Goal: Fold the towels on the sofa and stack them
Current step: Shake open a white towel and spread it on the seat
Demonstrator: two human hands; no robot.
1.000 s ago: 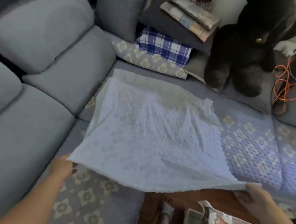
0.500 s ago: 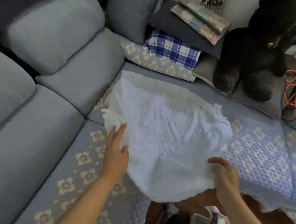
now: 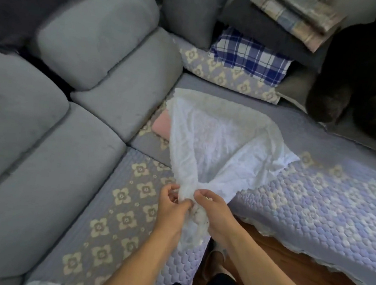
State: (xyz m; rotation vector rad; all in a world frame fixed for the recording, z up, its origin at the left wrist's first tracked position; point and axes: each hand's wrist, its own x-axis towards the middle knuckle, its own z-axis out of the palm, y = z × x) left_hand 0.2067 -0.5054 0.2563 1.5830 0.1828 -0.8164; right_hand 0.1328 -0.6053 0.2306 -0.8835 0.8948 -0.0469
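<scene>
Since the earlier frame both hands have come together at the near edge of the seat, and the white towel (image 3: pixel 219 145), previously held spread wide between them, is now gathered into a bunch at their meeting point. The left hand (image 3: pixel 170 210) pinches the gathered cloth with curled fingers; the right hand (image 3: pixel 214 212) grips the same bunch from the other side, thumb and fingers closed on it. How many corners are caught in the bunch cannot be told, the cloth being crumpled and partly covered by the fingers. From the hands the towel fans upward and away, its far edge lying on the quilted seat cover (image 3: pixel 315 202) of the grey sofa (image 3: pixel 42 150). A pink item (image 3: pixel 162 124) shows just beside the towel's left edge, mostly hidden beneath it; its kind cannot be determined. At the back, a blue plaid cloth (image 3: pixel 249 56) lies folded under a dark cushion (image 3: pixel 270 32), with striped folded cloths (image 3: pixel 297 17) on top, cut off by the upper frame edge. A dark plush toy (image 3: pixel 363 79) sits at the right, cut off by the frame and too dark for detail. Wooden floor (image 3: pixel 285 268) shows below the seat edge
</scene>
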